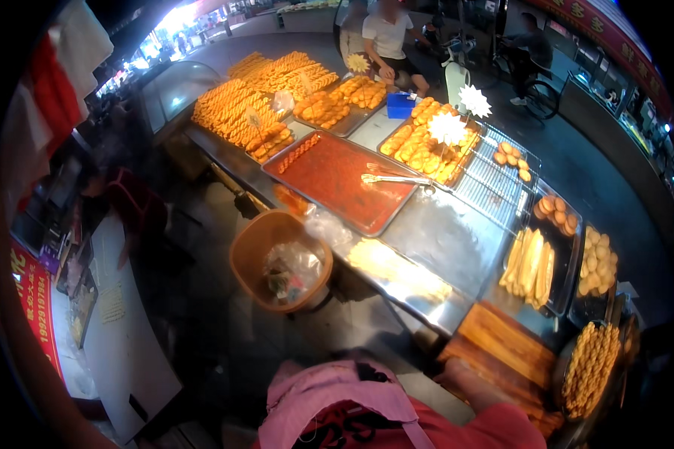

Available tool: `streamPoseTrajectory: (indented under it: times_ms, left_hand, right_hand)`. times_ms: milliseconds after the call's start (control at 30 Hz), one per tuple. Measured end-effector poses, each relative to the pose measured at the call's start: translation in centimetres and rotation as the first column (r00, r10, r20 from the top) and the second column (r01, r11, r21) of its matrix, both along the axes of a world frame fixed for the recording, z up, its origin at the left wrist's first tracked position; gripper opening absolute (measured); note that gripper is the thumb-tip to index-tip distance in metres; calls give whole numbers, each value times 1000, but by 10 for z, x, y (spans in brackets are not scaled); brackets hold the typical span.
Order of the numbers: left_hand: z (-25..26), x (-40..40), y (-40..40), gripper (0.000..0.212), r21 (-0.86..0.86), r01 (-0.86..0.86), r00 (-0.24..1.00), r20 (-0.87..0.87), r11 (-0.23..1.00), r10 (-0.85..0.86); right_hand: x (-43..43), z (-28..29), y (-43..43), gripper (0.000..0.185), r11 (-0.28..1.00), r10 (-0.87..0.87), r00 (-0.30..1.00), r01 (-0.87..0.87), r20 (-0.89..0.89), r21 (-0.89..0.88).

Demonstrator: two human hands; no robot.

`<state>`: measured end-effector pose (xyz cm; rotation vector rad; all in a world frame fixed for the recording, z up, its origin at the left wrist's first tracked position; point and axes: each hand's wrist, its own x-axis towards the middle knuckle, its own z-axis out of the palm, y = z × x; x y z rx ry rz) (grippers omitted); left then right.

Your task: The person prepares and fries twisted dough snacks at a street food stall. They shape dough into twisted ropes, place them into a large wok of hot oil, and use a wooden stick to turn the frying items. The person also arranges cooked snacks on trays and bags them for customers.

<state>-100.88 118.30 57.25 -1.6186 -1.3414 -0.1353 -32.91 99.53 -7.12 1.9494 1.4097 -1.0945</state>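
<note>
My right hand [456, 375] lies at the near left edge of a wooden board [502, 342] on the stall counter; its fingers are blurred, so whether they grip the board is unclear. My left hand is out of view. Beyond the board, fried dough sticks [531, 266] lie by a dark tray. To the right, a round pan holds fried dough twists [591, 370]. Metal tongs [396, 179] rest over the rim of a tray coated in red sauce [342, 185], with one coated twist at its far left. Pale crumbs or thin strips [399, 269] cover the counter's near edge.
An orange-brown bin [247, 264] with plastic bags stands beside the counter. Twists [230, 112] are piled at the far left. A wire rack [494, 174] holds round pieces. A person in a white shirt [387, 36] is beyond the counter; another is at a white table [129, 348] on the left.
</note>
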Motion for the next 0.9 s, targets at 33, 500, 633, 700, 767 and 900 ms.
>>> streamPoseTrajectory:
  times_ms: [33,500,633,700,767,900]
  left_hand:
    - [0,0,1,13,-4,1,1000,-3,1000,-1]
    - [-17,43,-8,13,-189,-21,990,-139,982,-5]
    - [-90,72,16,13,-532,44,967,-190,845,-170]
    - [-173,85,8,8,-417,429,894,68,801,-443]
    - [-227,146,-10,9,-437,530,831,439,727,-342]
    - [-318,215,-40,25,-121,717,387,889,687,-247]
  right_hand:
    - [4,-10,-5,67,999,-30,999,30,-15,18]
    - [-4,3,21,55,971,170,965,-198,-199,-131]
    - [-65,16,65,38,916,351,681,-108,-643,387]
    - [-147,121,123,54,833,432,567,47,-702,551]
    - [-212,169,165,79,819,438,203,311,-876,482]
    - [-320,253,197,60,906,271,-289,398,-918,142]
